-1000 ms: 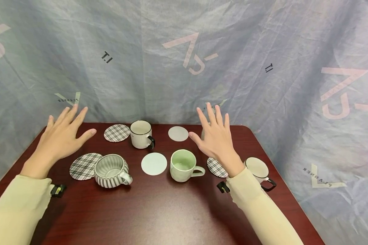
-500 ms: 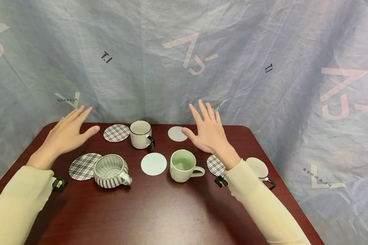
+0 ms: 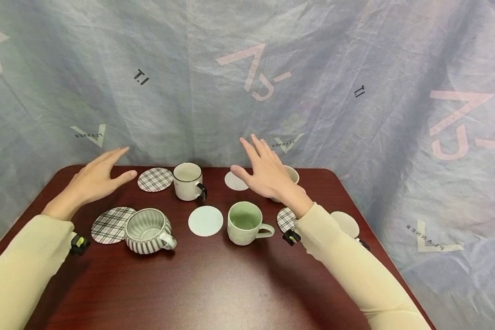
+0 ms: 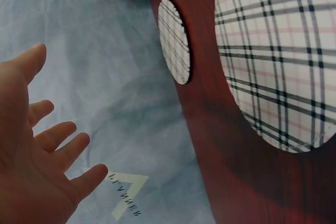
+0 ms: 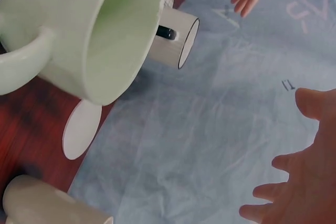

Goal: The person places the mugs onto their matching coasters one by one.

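Note:
My left hand [image 3: 92, 181] hovers over the table's left side, fingers extended and holding nothing. Closest below it are two plaid coasters, a front one [image 3: 112, 225] and a back one [image 3: 155, 179], plus a grey-and-white striped cup [image 3: 145, 236]. My right hand [image 3: 268, 176], also holding nothing, reaches above the right half with its fingers spread. It partly covers a pale cup [image 3: 293, 175] and a white round coaster [image 3: 236, 181]. In front of it stands a green mug [image 3: 243, 230], whose handle points right; the right wrist view shows this mug [image 5: 58, 35] large.
A white mug [image 3: 187, 185] with a black handle stands at the back. Another white mug [image 3: 346, 223], at the right, is partly behind the sleeve. A white coaster [image 3: 206, 221] and a plaid coaster [image 3: 286, 220] lie nearby. Behind the table hangs a grey-blue cloth [image 3: 214, 114].
My right hand has moved left, showing more of the pale cup behind it. My left hand has shifted slightly right and turned. The mugs and coasters have stayed in place.

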Tool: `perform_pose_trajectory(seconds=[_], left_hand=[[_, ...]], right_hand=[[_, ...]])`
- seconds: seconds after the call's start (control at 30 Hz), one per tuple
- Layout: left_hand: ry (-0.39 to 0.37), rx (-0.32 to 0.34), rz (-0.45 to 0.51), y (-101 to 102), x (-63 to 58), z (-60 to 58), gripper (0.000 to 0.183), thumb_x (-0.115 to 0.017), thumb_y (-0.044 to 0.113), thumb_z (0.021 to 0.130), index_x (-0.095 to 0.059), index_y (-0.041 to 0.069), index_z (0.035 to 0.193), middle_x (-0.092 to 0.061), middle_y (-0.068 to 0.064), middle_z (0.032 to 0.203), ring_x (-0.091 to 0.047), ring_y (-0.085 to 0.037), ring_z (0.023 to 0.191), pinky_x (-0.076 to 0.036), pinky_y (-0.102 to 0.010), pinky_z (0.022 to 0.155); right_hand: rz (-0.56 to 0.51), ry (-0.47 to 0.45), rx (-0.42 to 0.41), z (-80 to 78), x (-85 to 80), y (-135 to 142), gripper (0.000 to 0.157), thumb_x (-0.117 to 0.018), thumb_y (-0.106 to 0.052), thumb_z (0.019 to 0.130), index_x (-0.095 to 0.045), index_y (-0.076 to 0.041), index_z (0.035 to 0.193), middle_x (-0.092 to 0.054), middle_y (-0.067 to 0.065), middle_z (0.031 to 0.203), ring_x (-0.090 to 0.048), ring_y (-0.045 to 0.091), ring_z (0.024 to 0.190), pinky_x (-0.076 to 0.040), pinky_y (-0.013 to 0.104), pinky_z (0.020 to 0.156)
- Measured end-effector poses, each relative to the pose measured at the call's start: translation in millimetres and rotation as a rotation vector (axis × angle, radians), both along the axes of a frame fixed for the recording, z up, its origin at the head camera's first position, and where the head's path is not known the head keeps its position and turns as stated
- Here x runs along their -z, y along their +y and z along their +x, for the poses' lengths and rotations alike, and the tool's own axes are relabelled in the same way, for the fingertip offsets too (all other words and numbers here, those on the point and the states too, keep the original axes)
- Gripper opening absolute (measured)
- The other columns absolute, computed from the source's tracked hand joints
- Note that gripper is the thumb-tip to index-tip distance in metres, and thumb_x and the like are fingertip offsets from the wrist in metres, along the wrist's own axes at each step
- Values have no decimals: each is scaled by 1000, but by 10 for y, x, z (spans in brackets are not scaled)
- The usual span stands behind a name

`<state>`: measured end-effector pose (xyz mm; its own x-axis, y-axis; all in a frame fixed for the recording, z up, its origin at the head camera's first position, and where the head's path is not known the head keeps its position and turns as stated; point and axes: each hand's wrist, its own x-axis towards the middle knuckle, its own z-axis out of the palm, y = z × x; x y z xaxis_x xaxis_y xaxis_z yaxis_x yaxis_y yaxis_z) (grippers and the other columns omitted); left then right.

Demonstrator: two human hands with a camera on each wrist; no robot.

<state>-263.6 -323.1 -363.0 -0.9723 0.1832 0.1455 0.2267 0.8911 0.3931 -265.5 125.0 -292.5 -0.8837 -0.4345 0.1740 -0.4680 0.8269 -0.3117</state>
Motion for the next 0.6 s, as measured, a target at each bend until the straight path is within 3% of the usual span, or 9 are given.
perform_pose_trajectory(seconds=[0.3, 0.6], left_hand=[[-28, 16, 41, -58, 146, -153, 90, -61, 58, 104, -20, 15, 171, -28, -34, 166, -29, -60, 148, -26, -81, 109], [-28, 74, 77, -90, 270, -248, 83, -65, 47, 105, -28, 7, 168, -48, -36, 151, -45, -53, 140, -36, -74, 108]], right_hand=[[-88, -123, -43, -58, -66, -120, 79, -45, -65, 107, -20, -27, 172, -12, 5, 179, -13, 28, 164, -21, 57, 129], [-123, -195, -98, -127, -57, -201, 76, -45, -58, 110, -25, -17, 170, -26, 10, 174, -24, 27, 162, -25, 49, 129]])
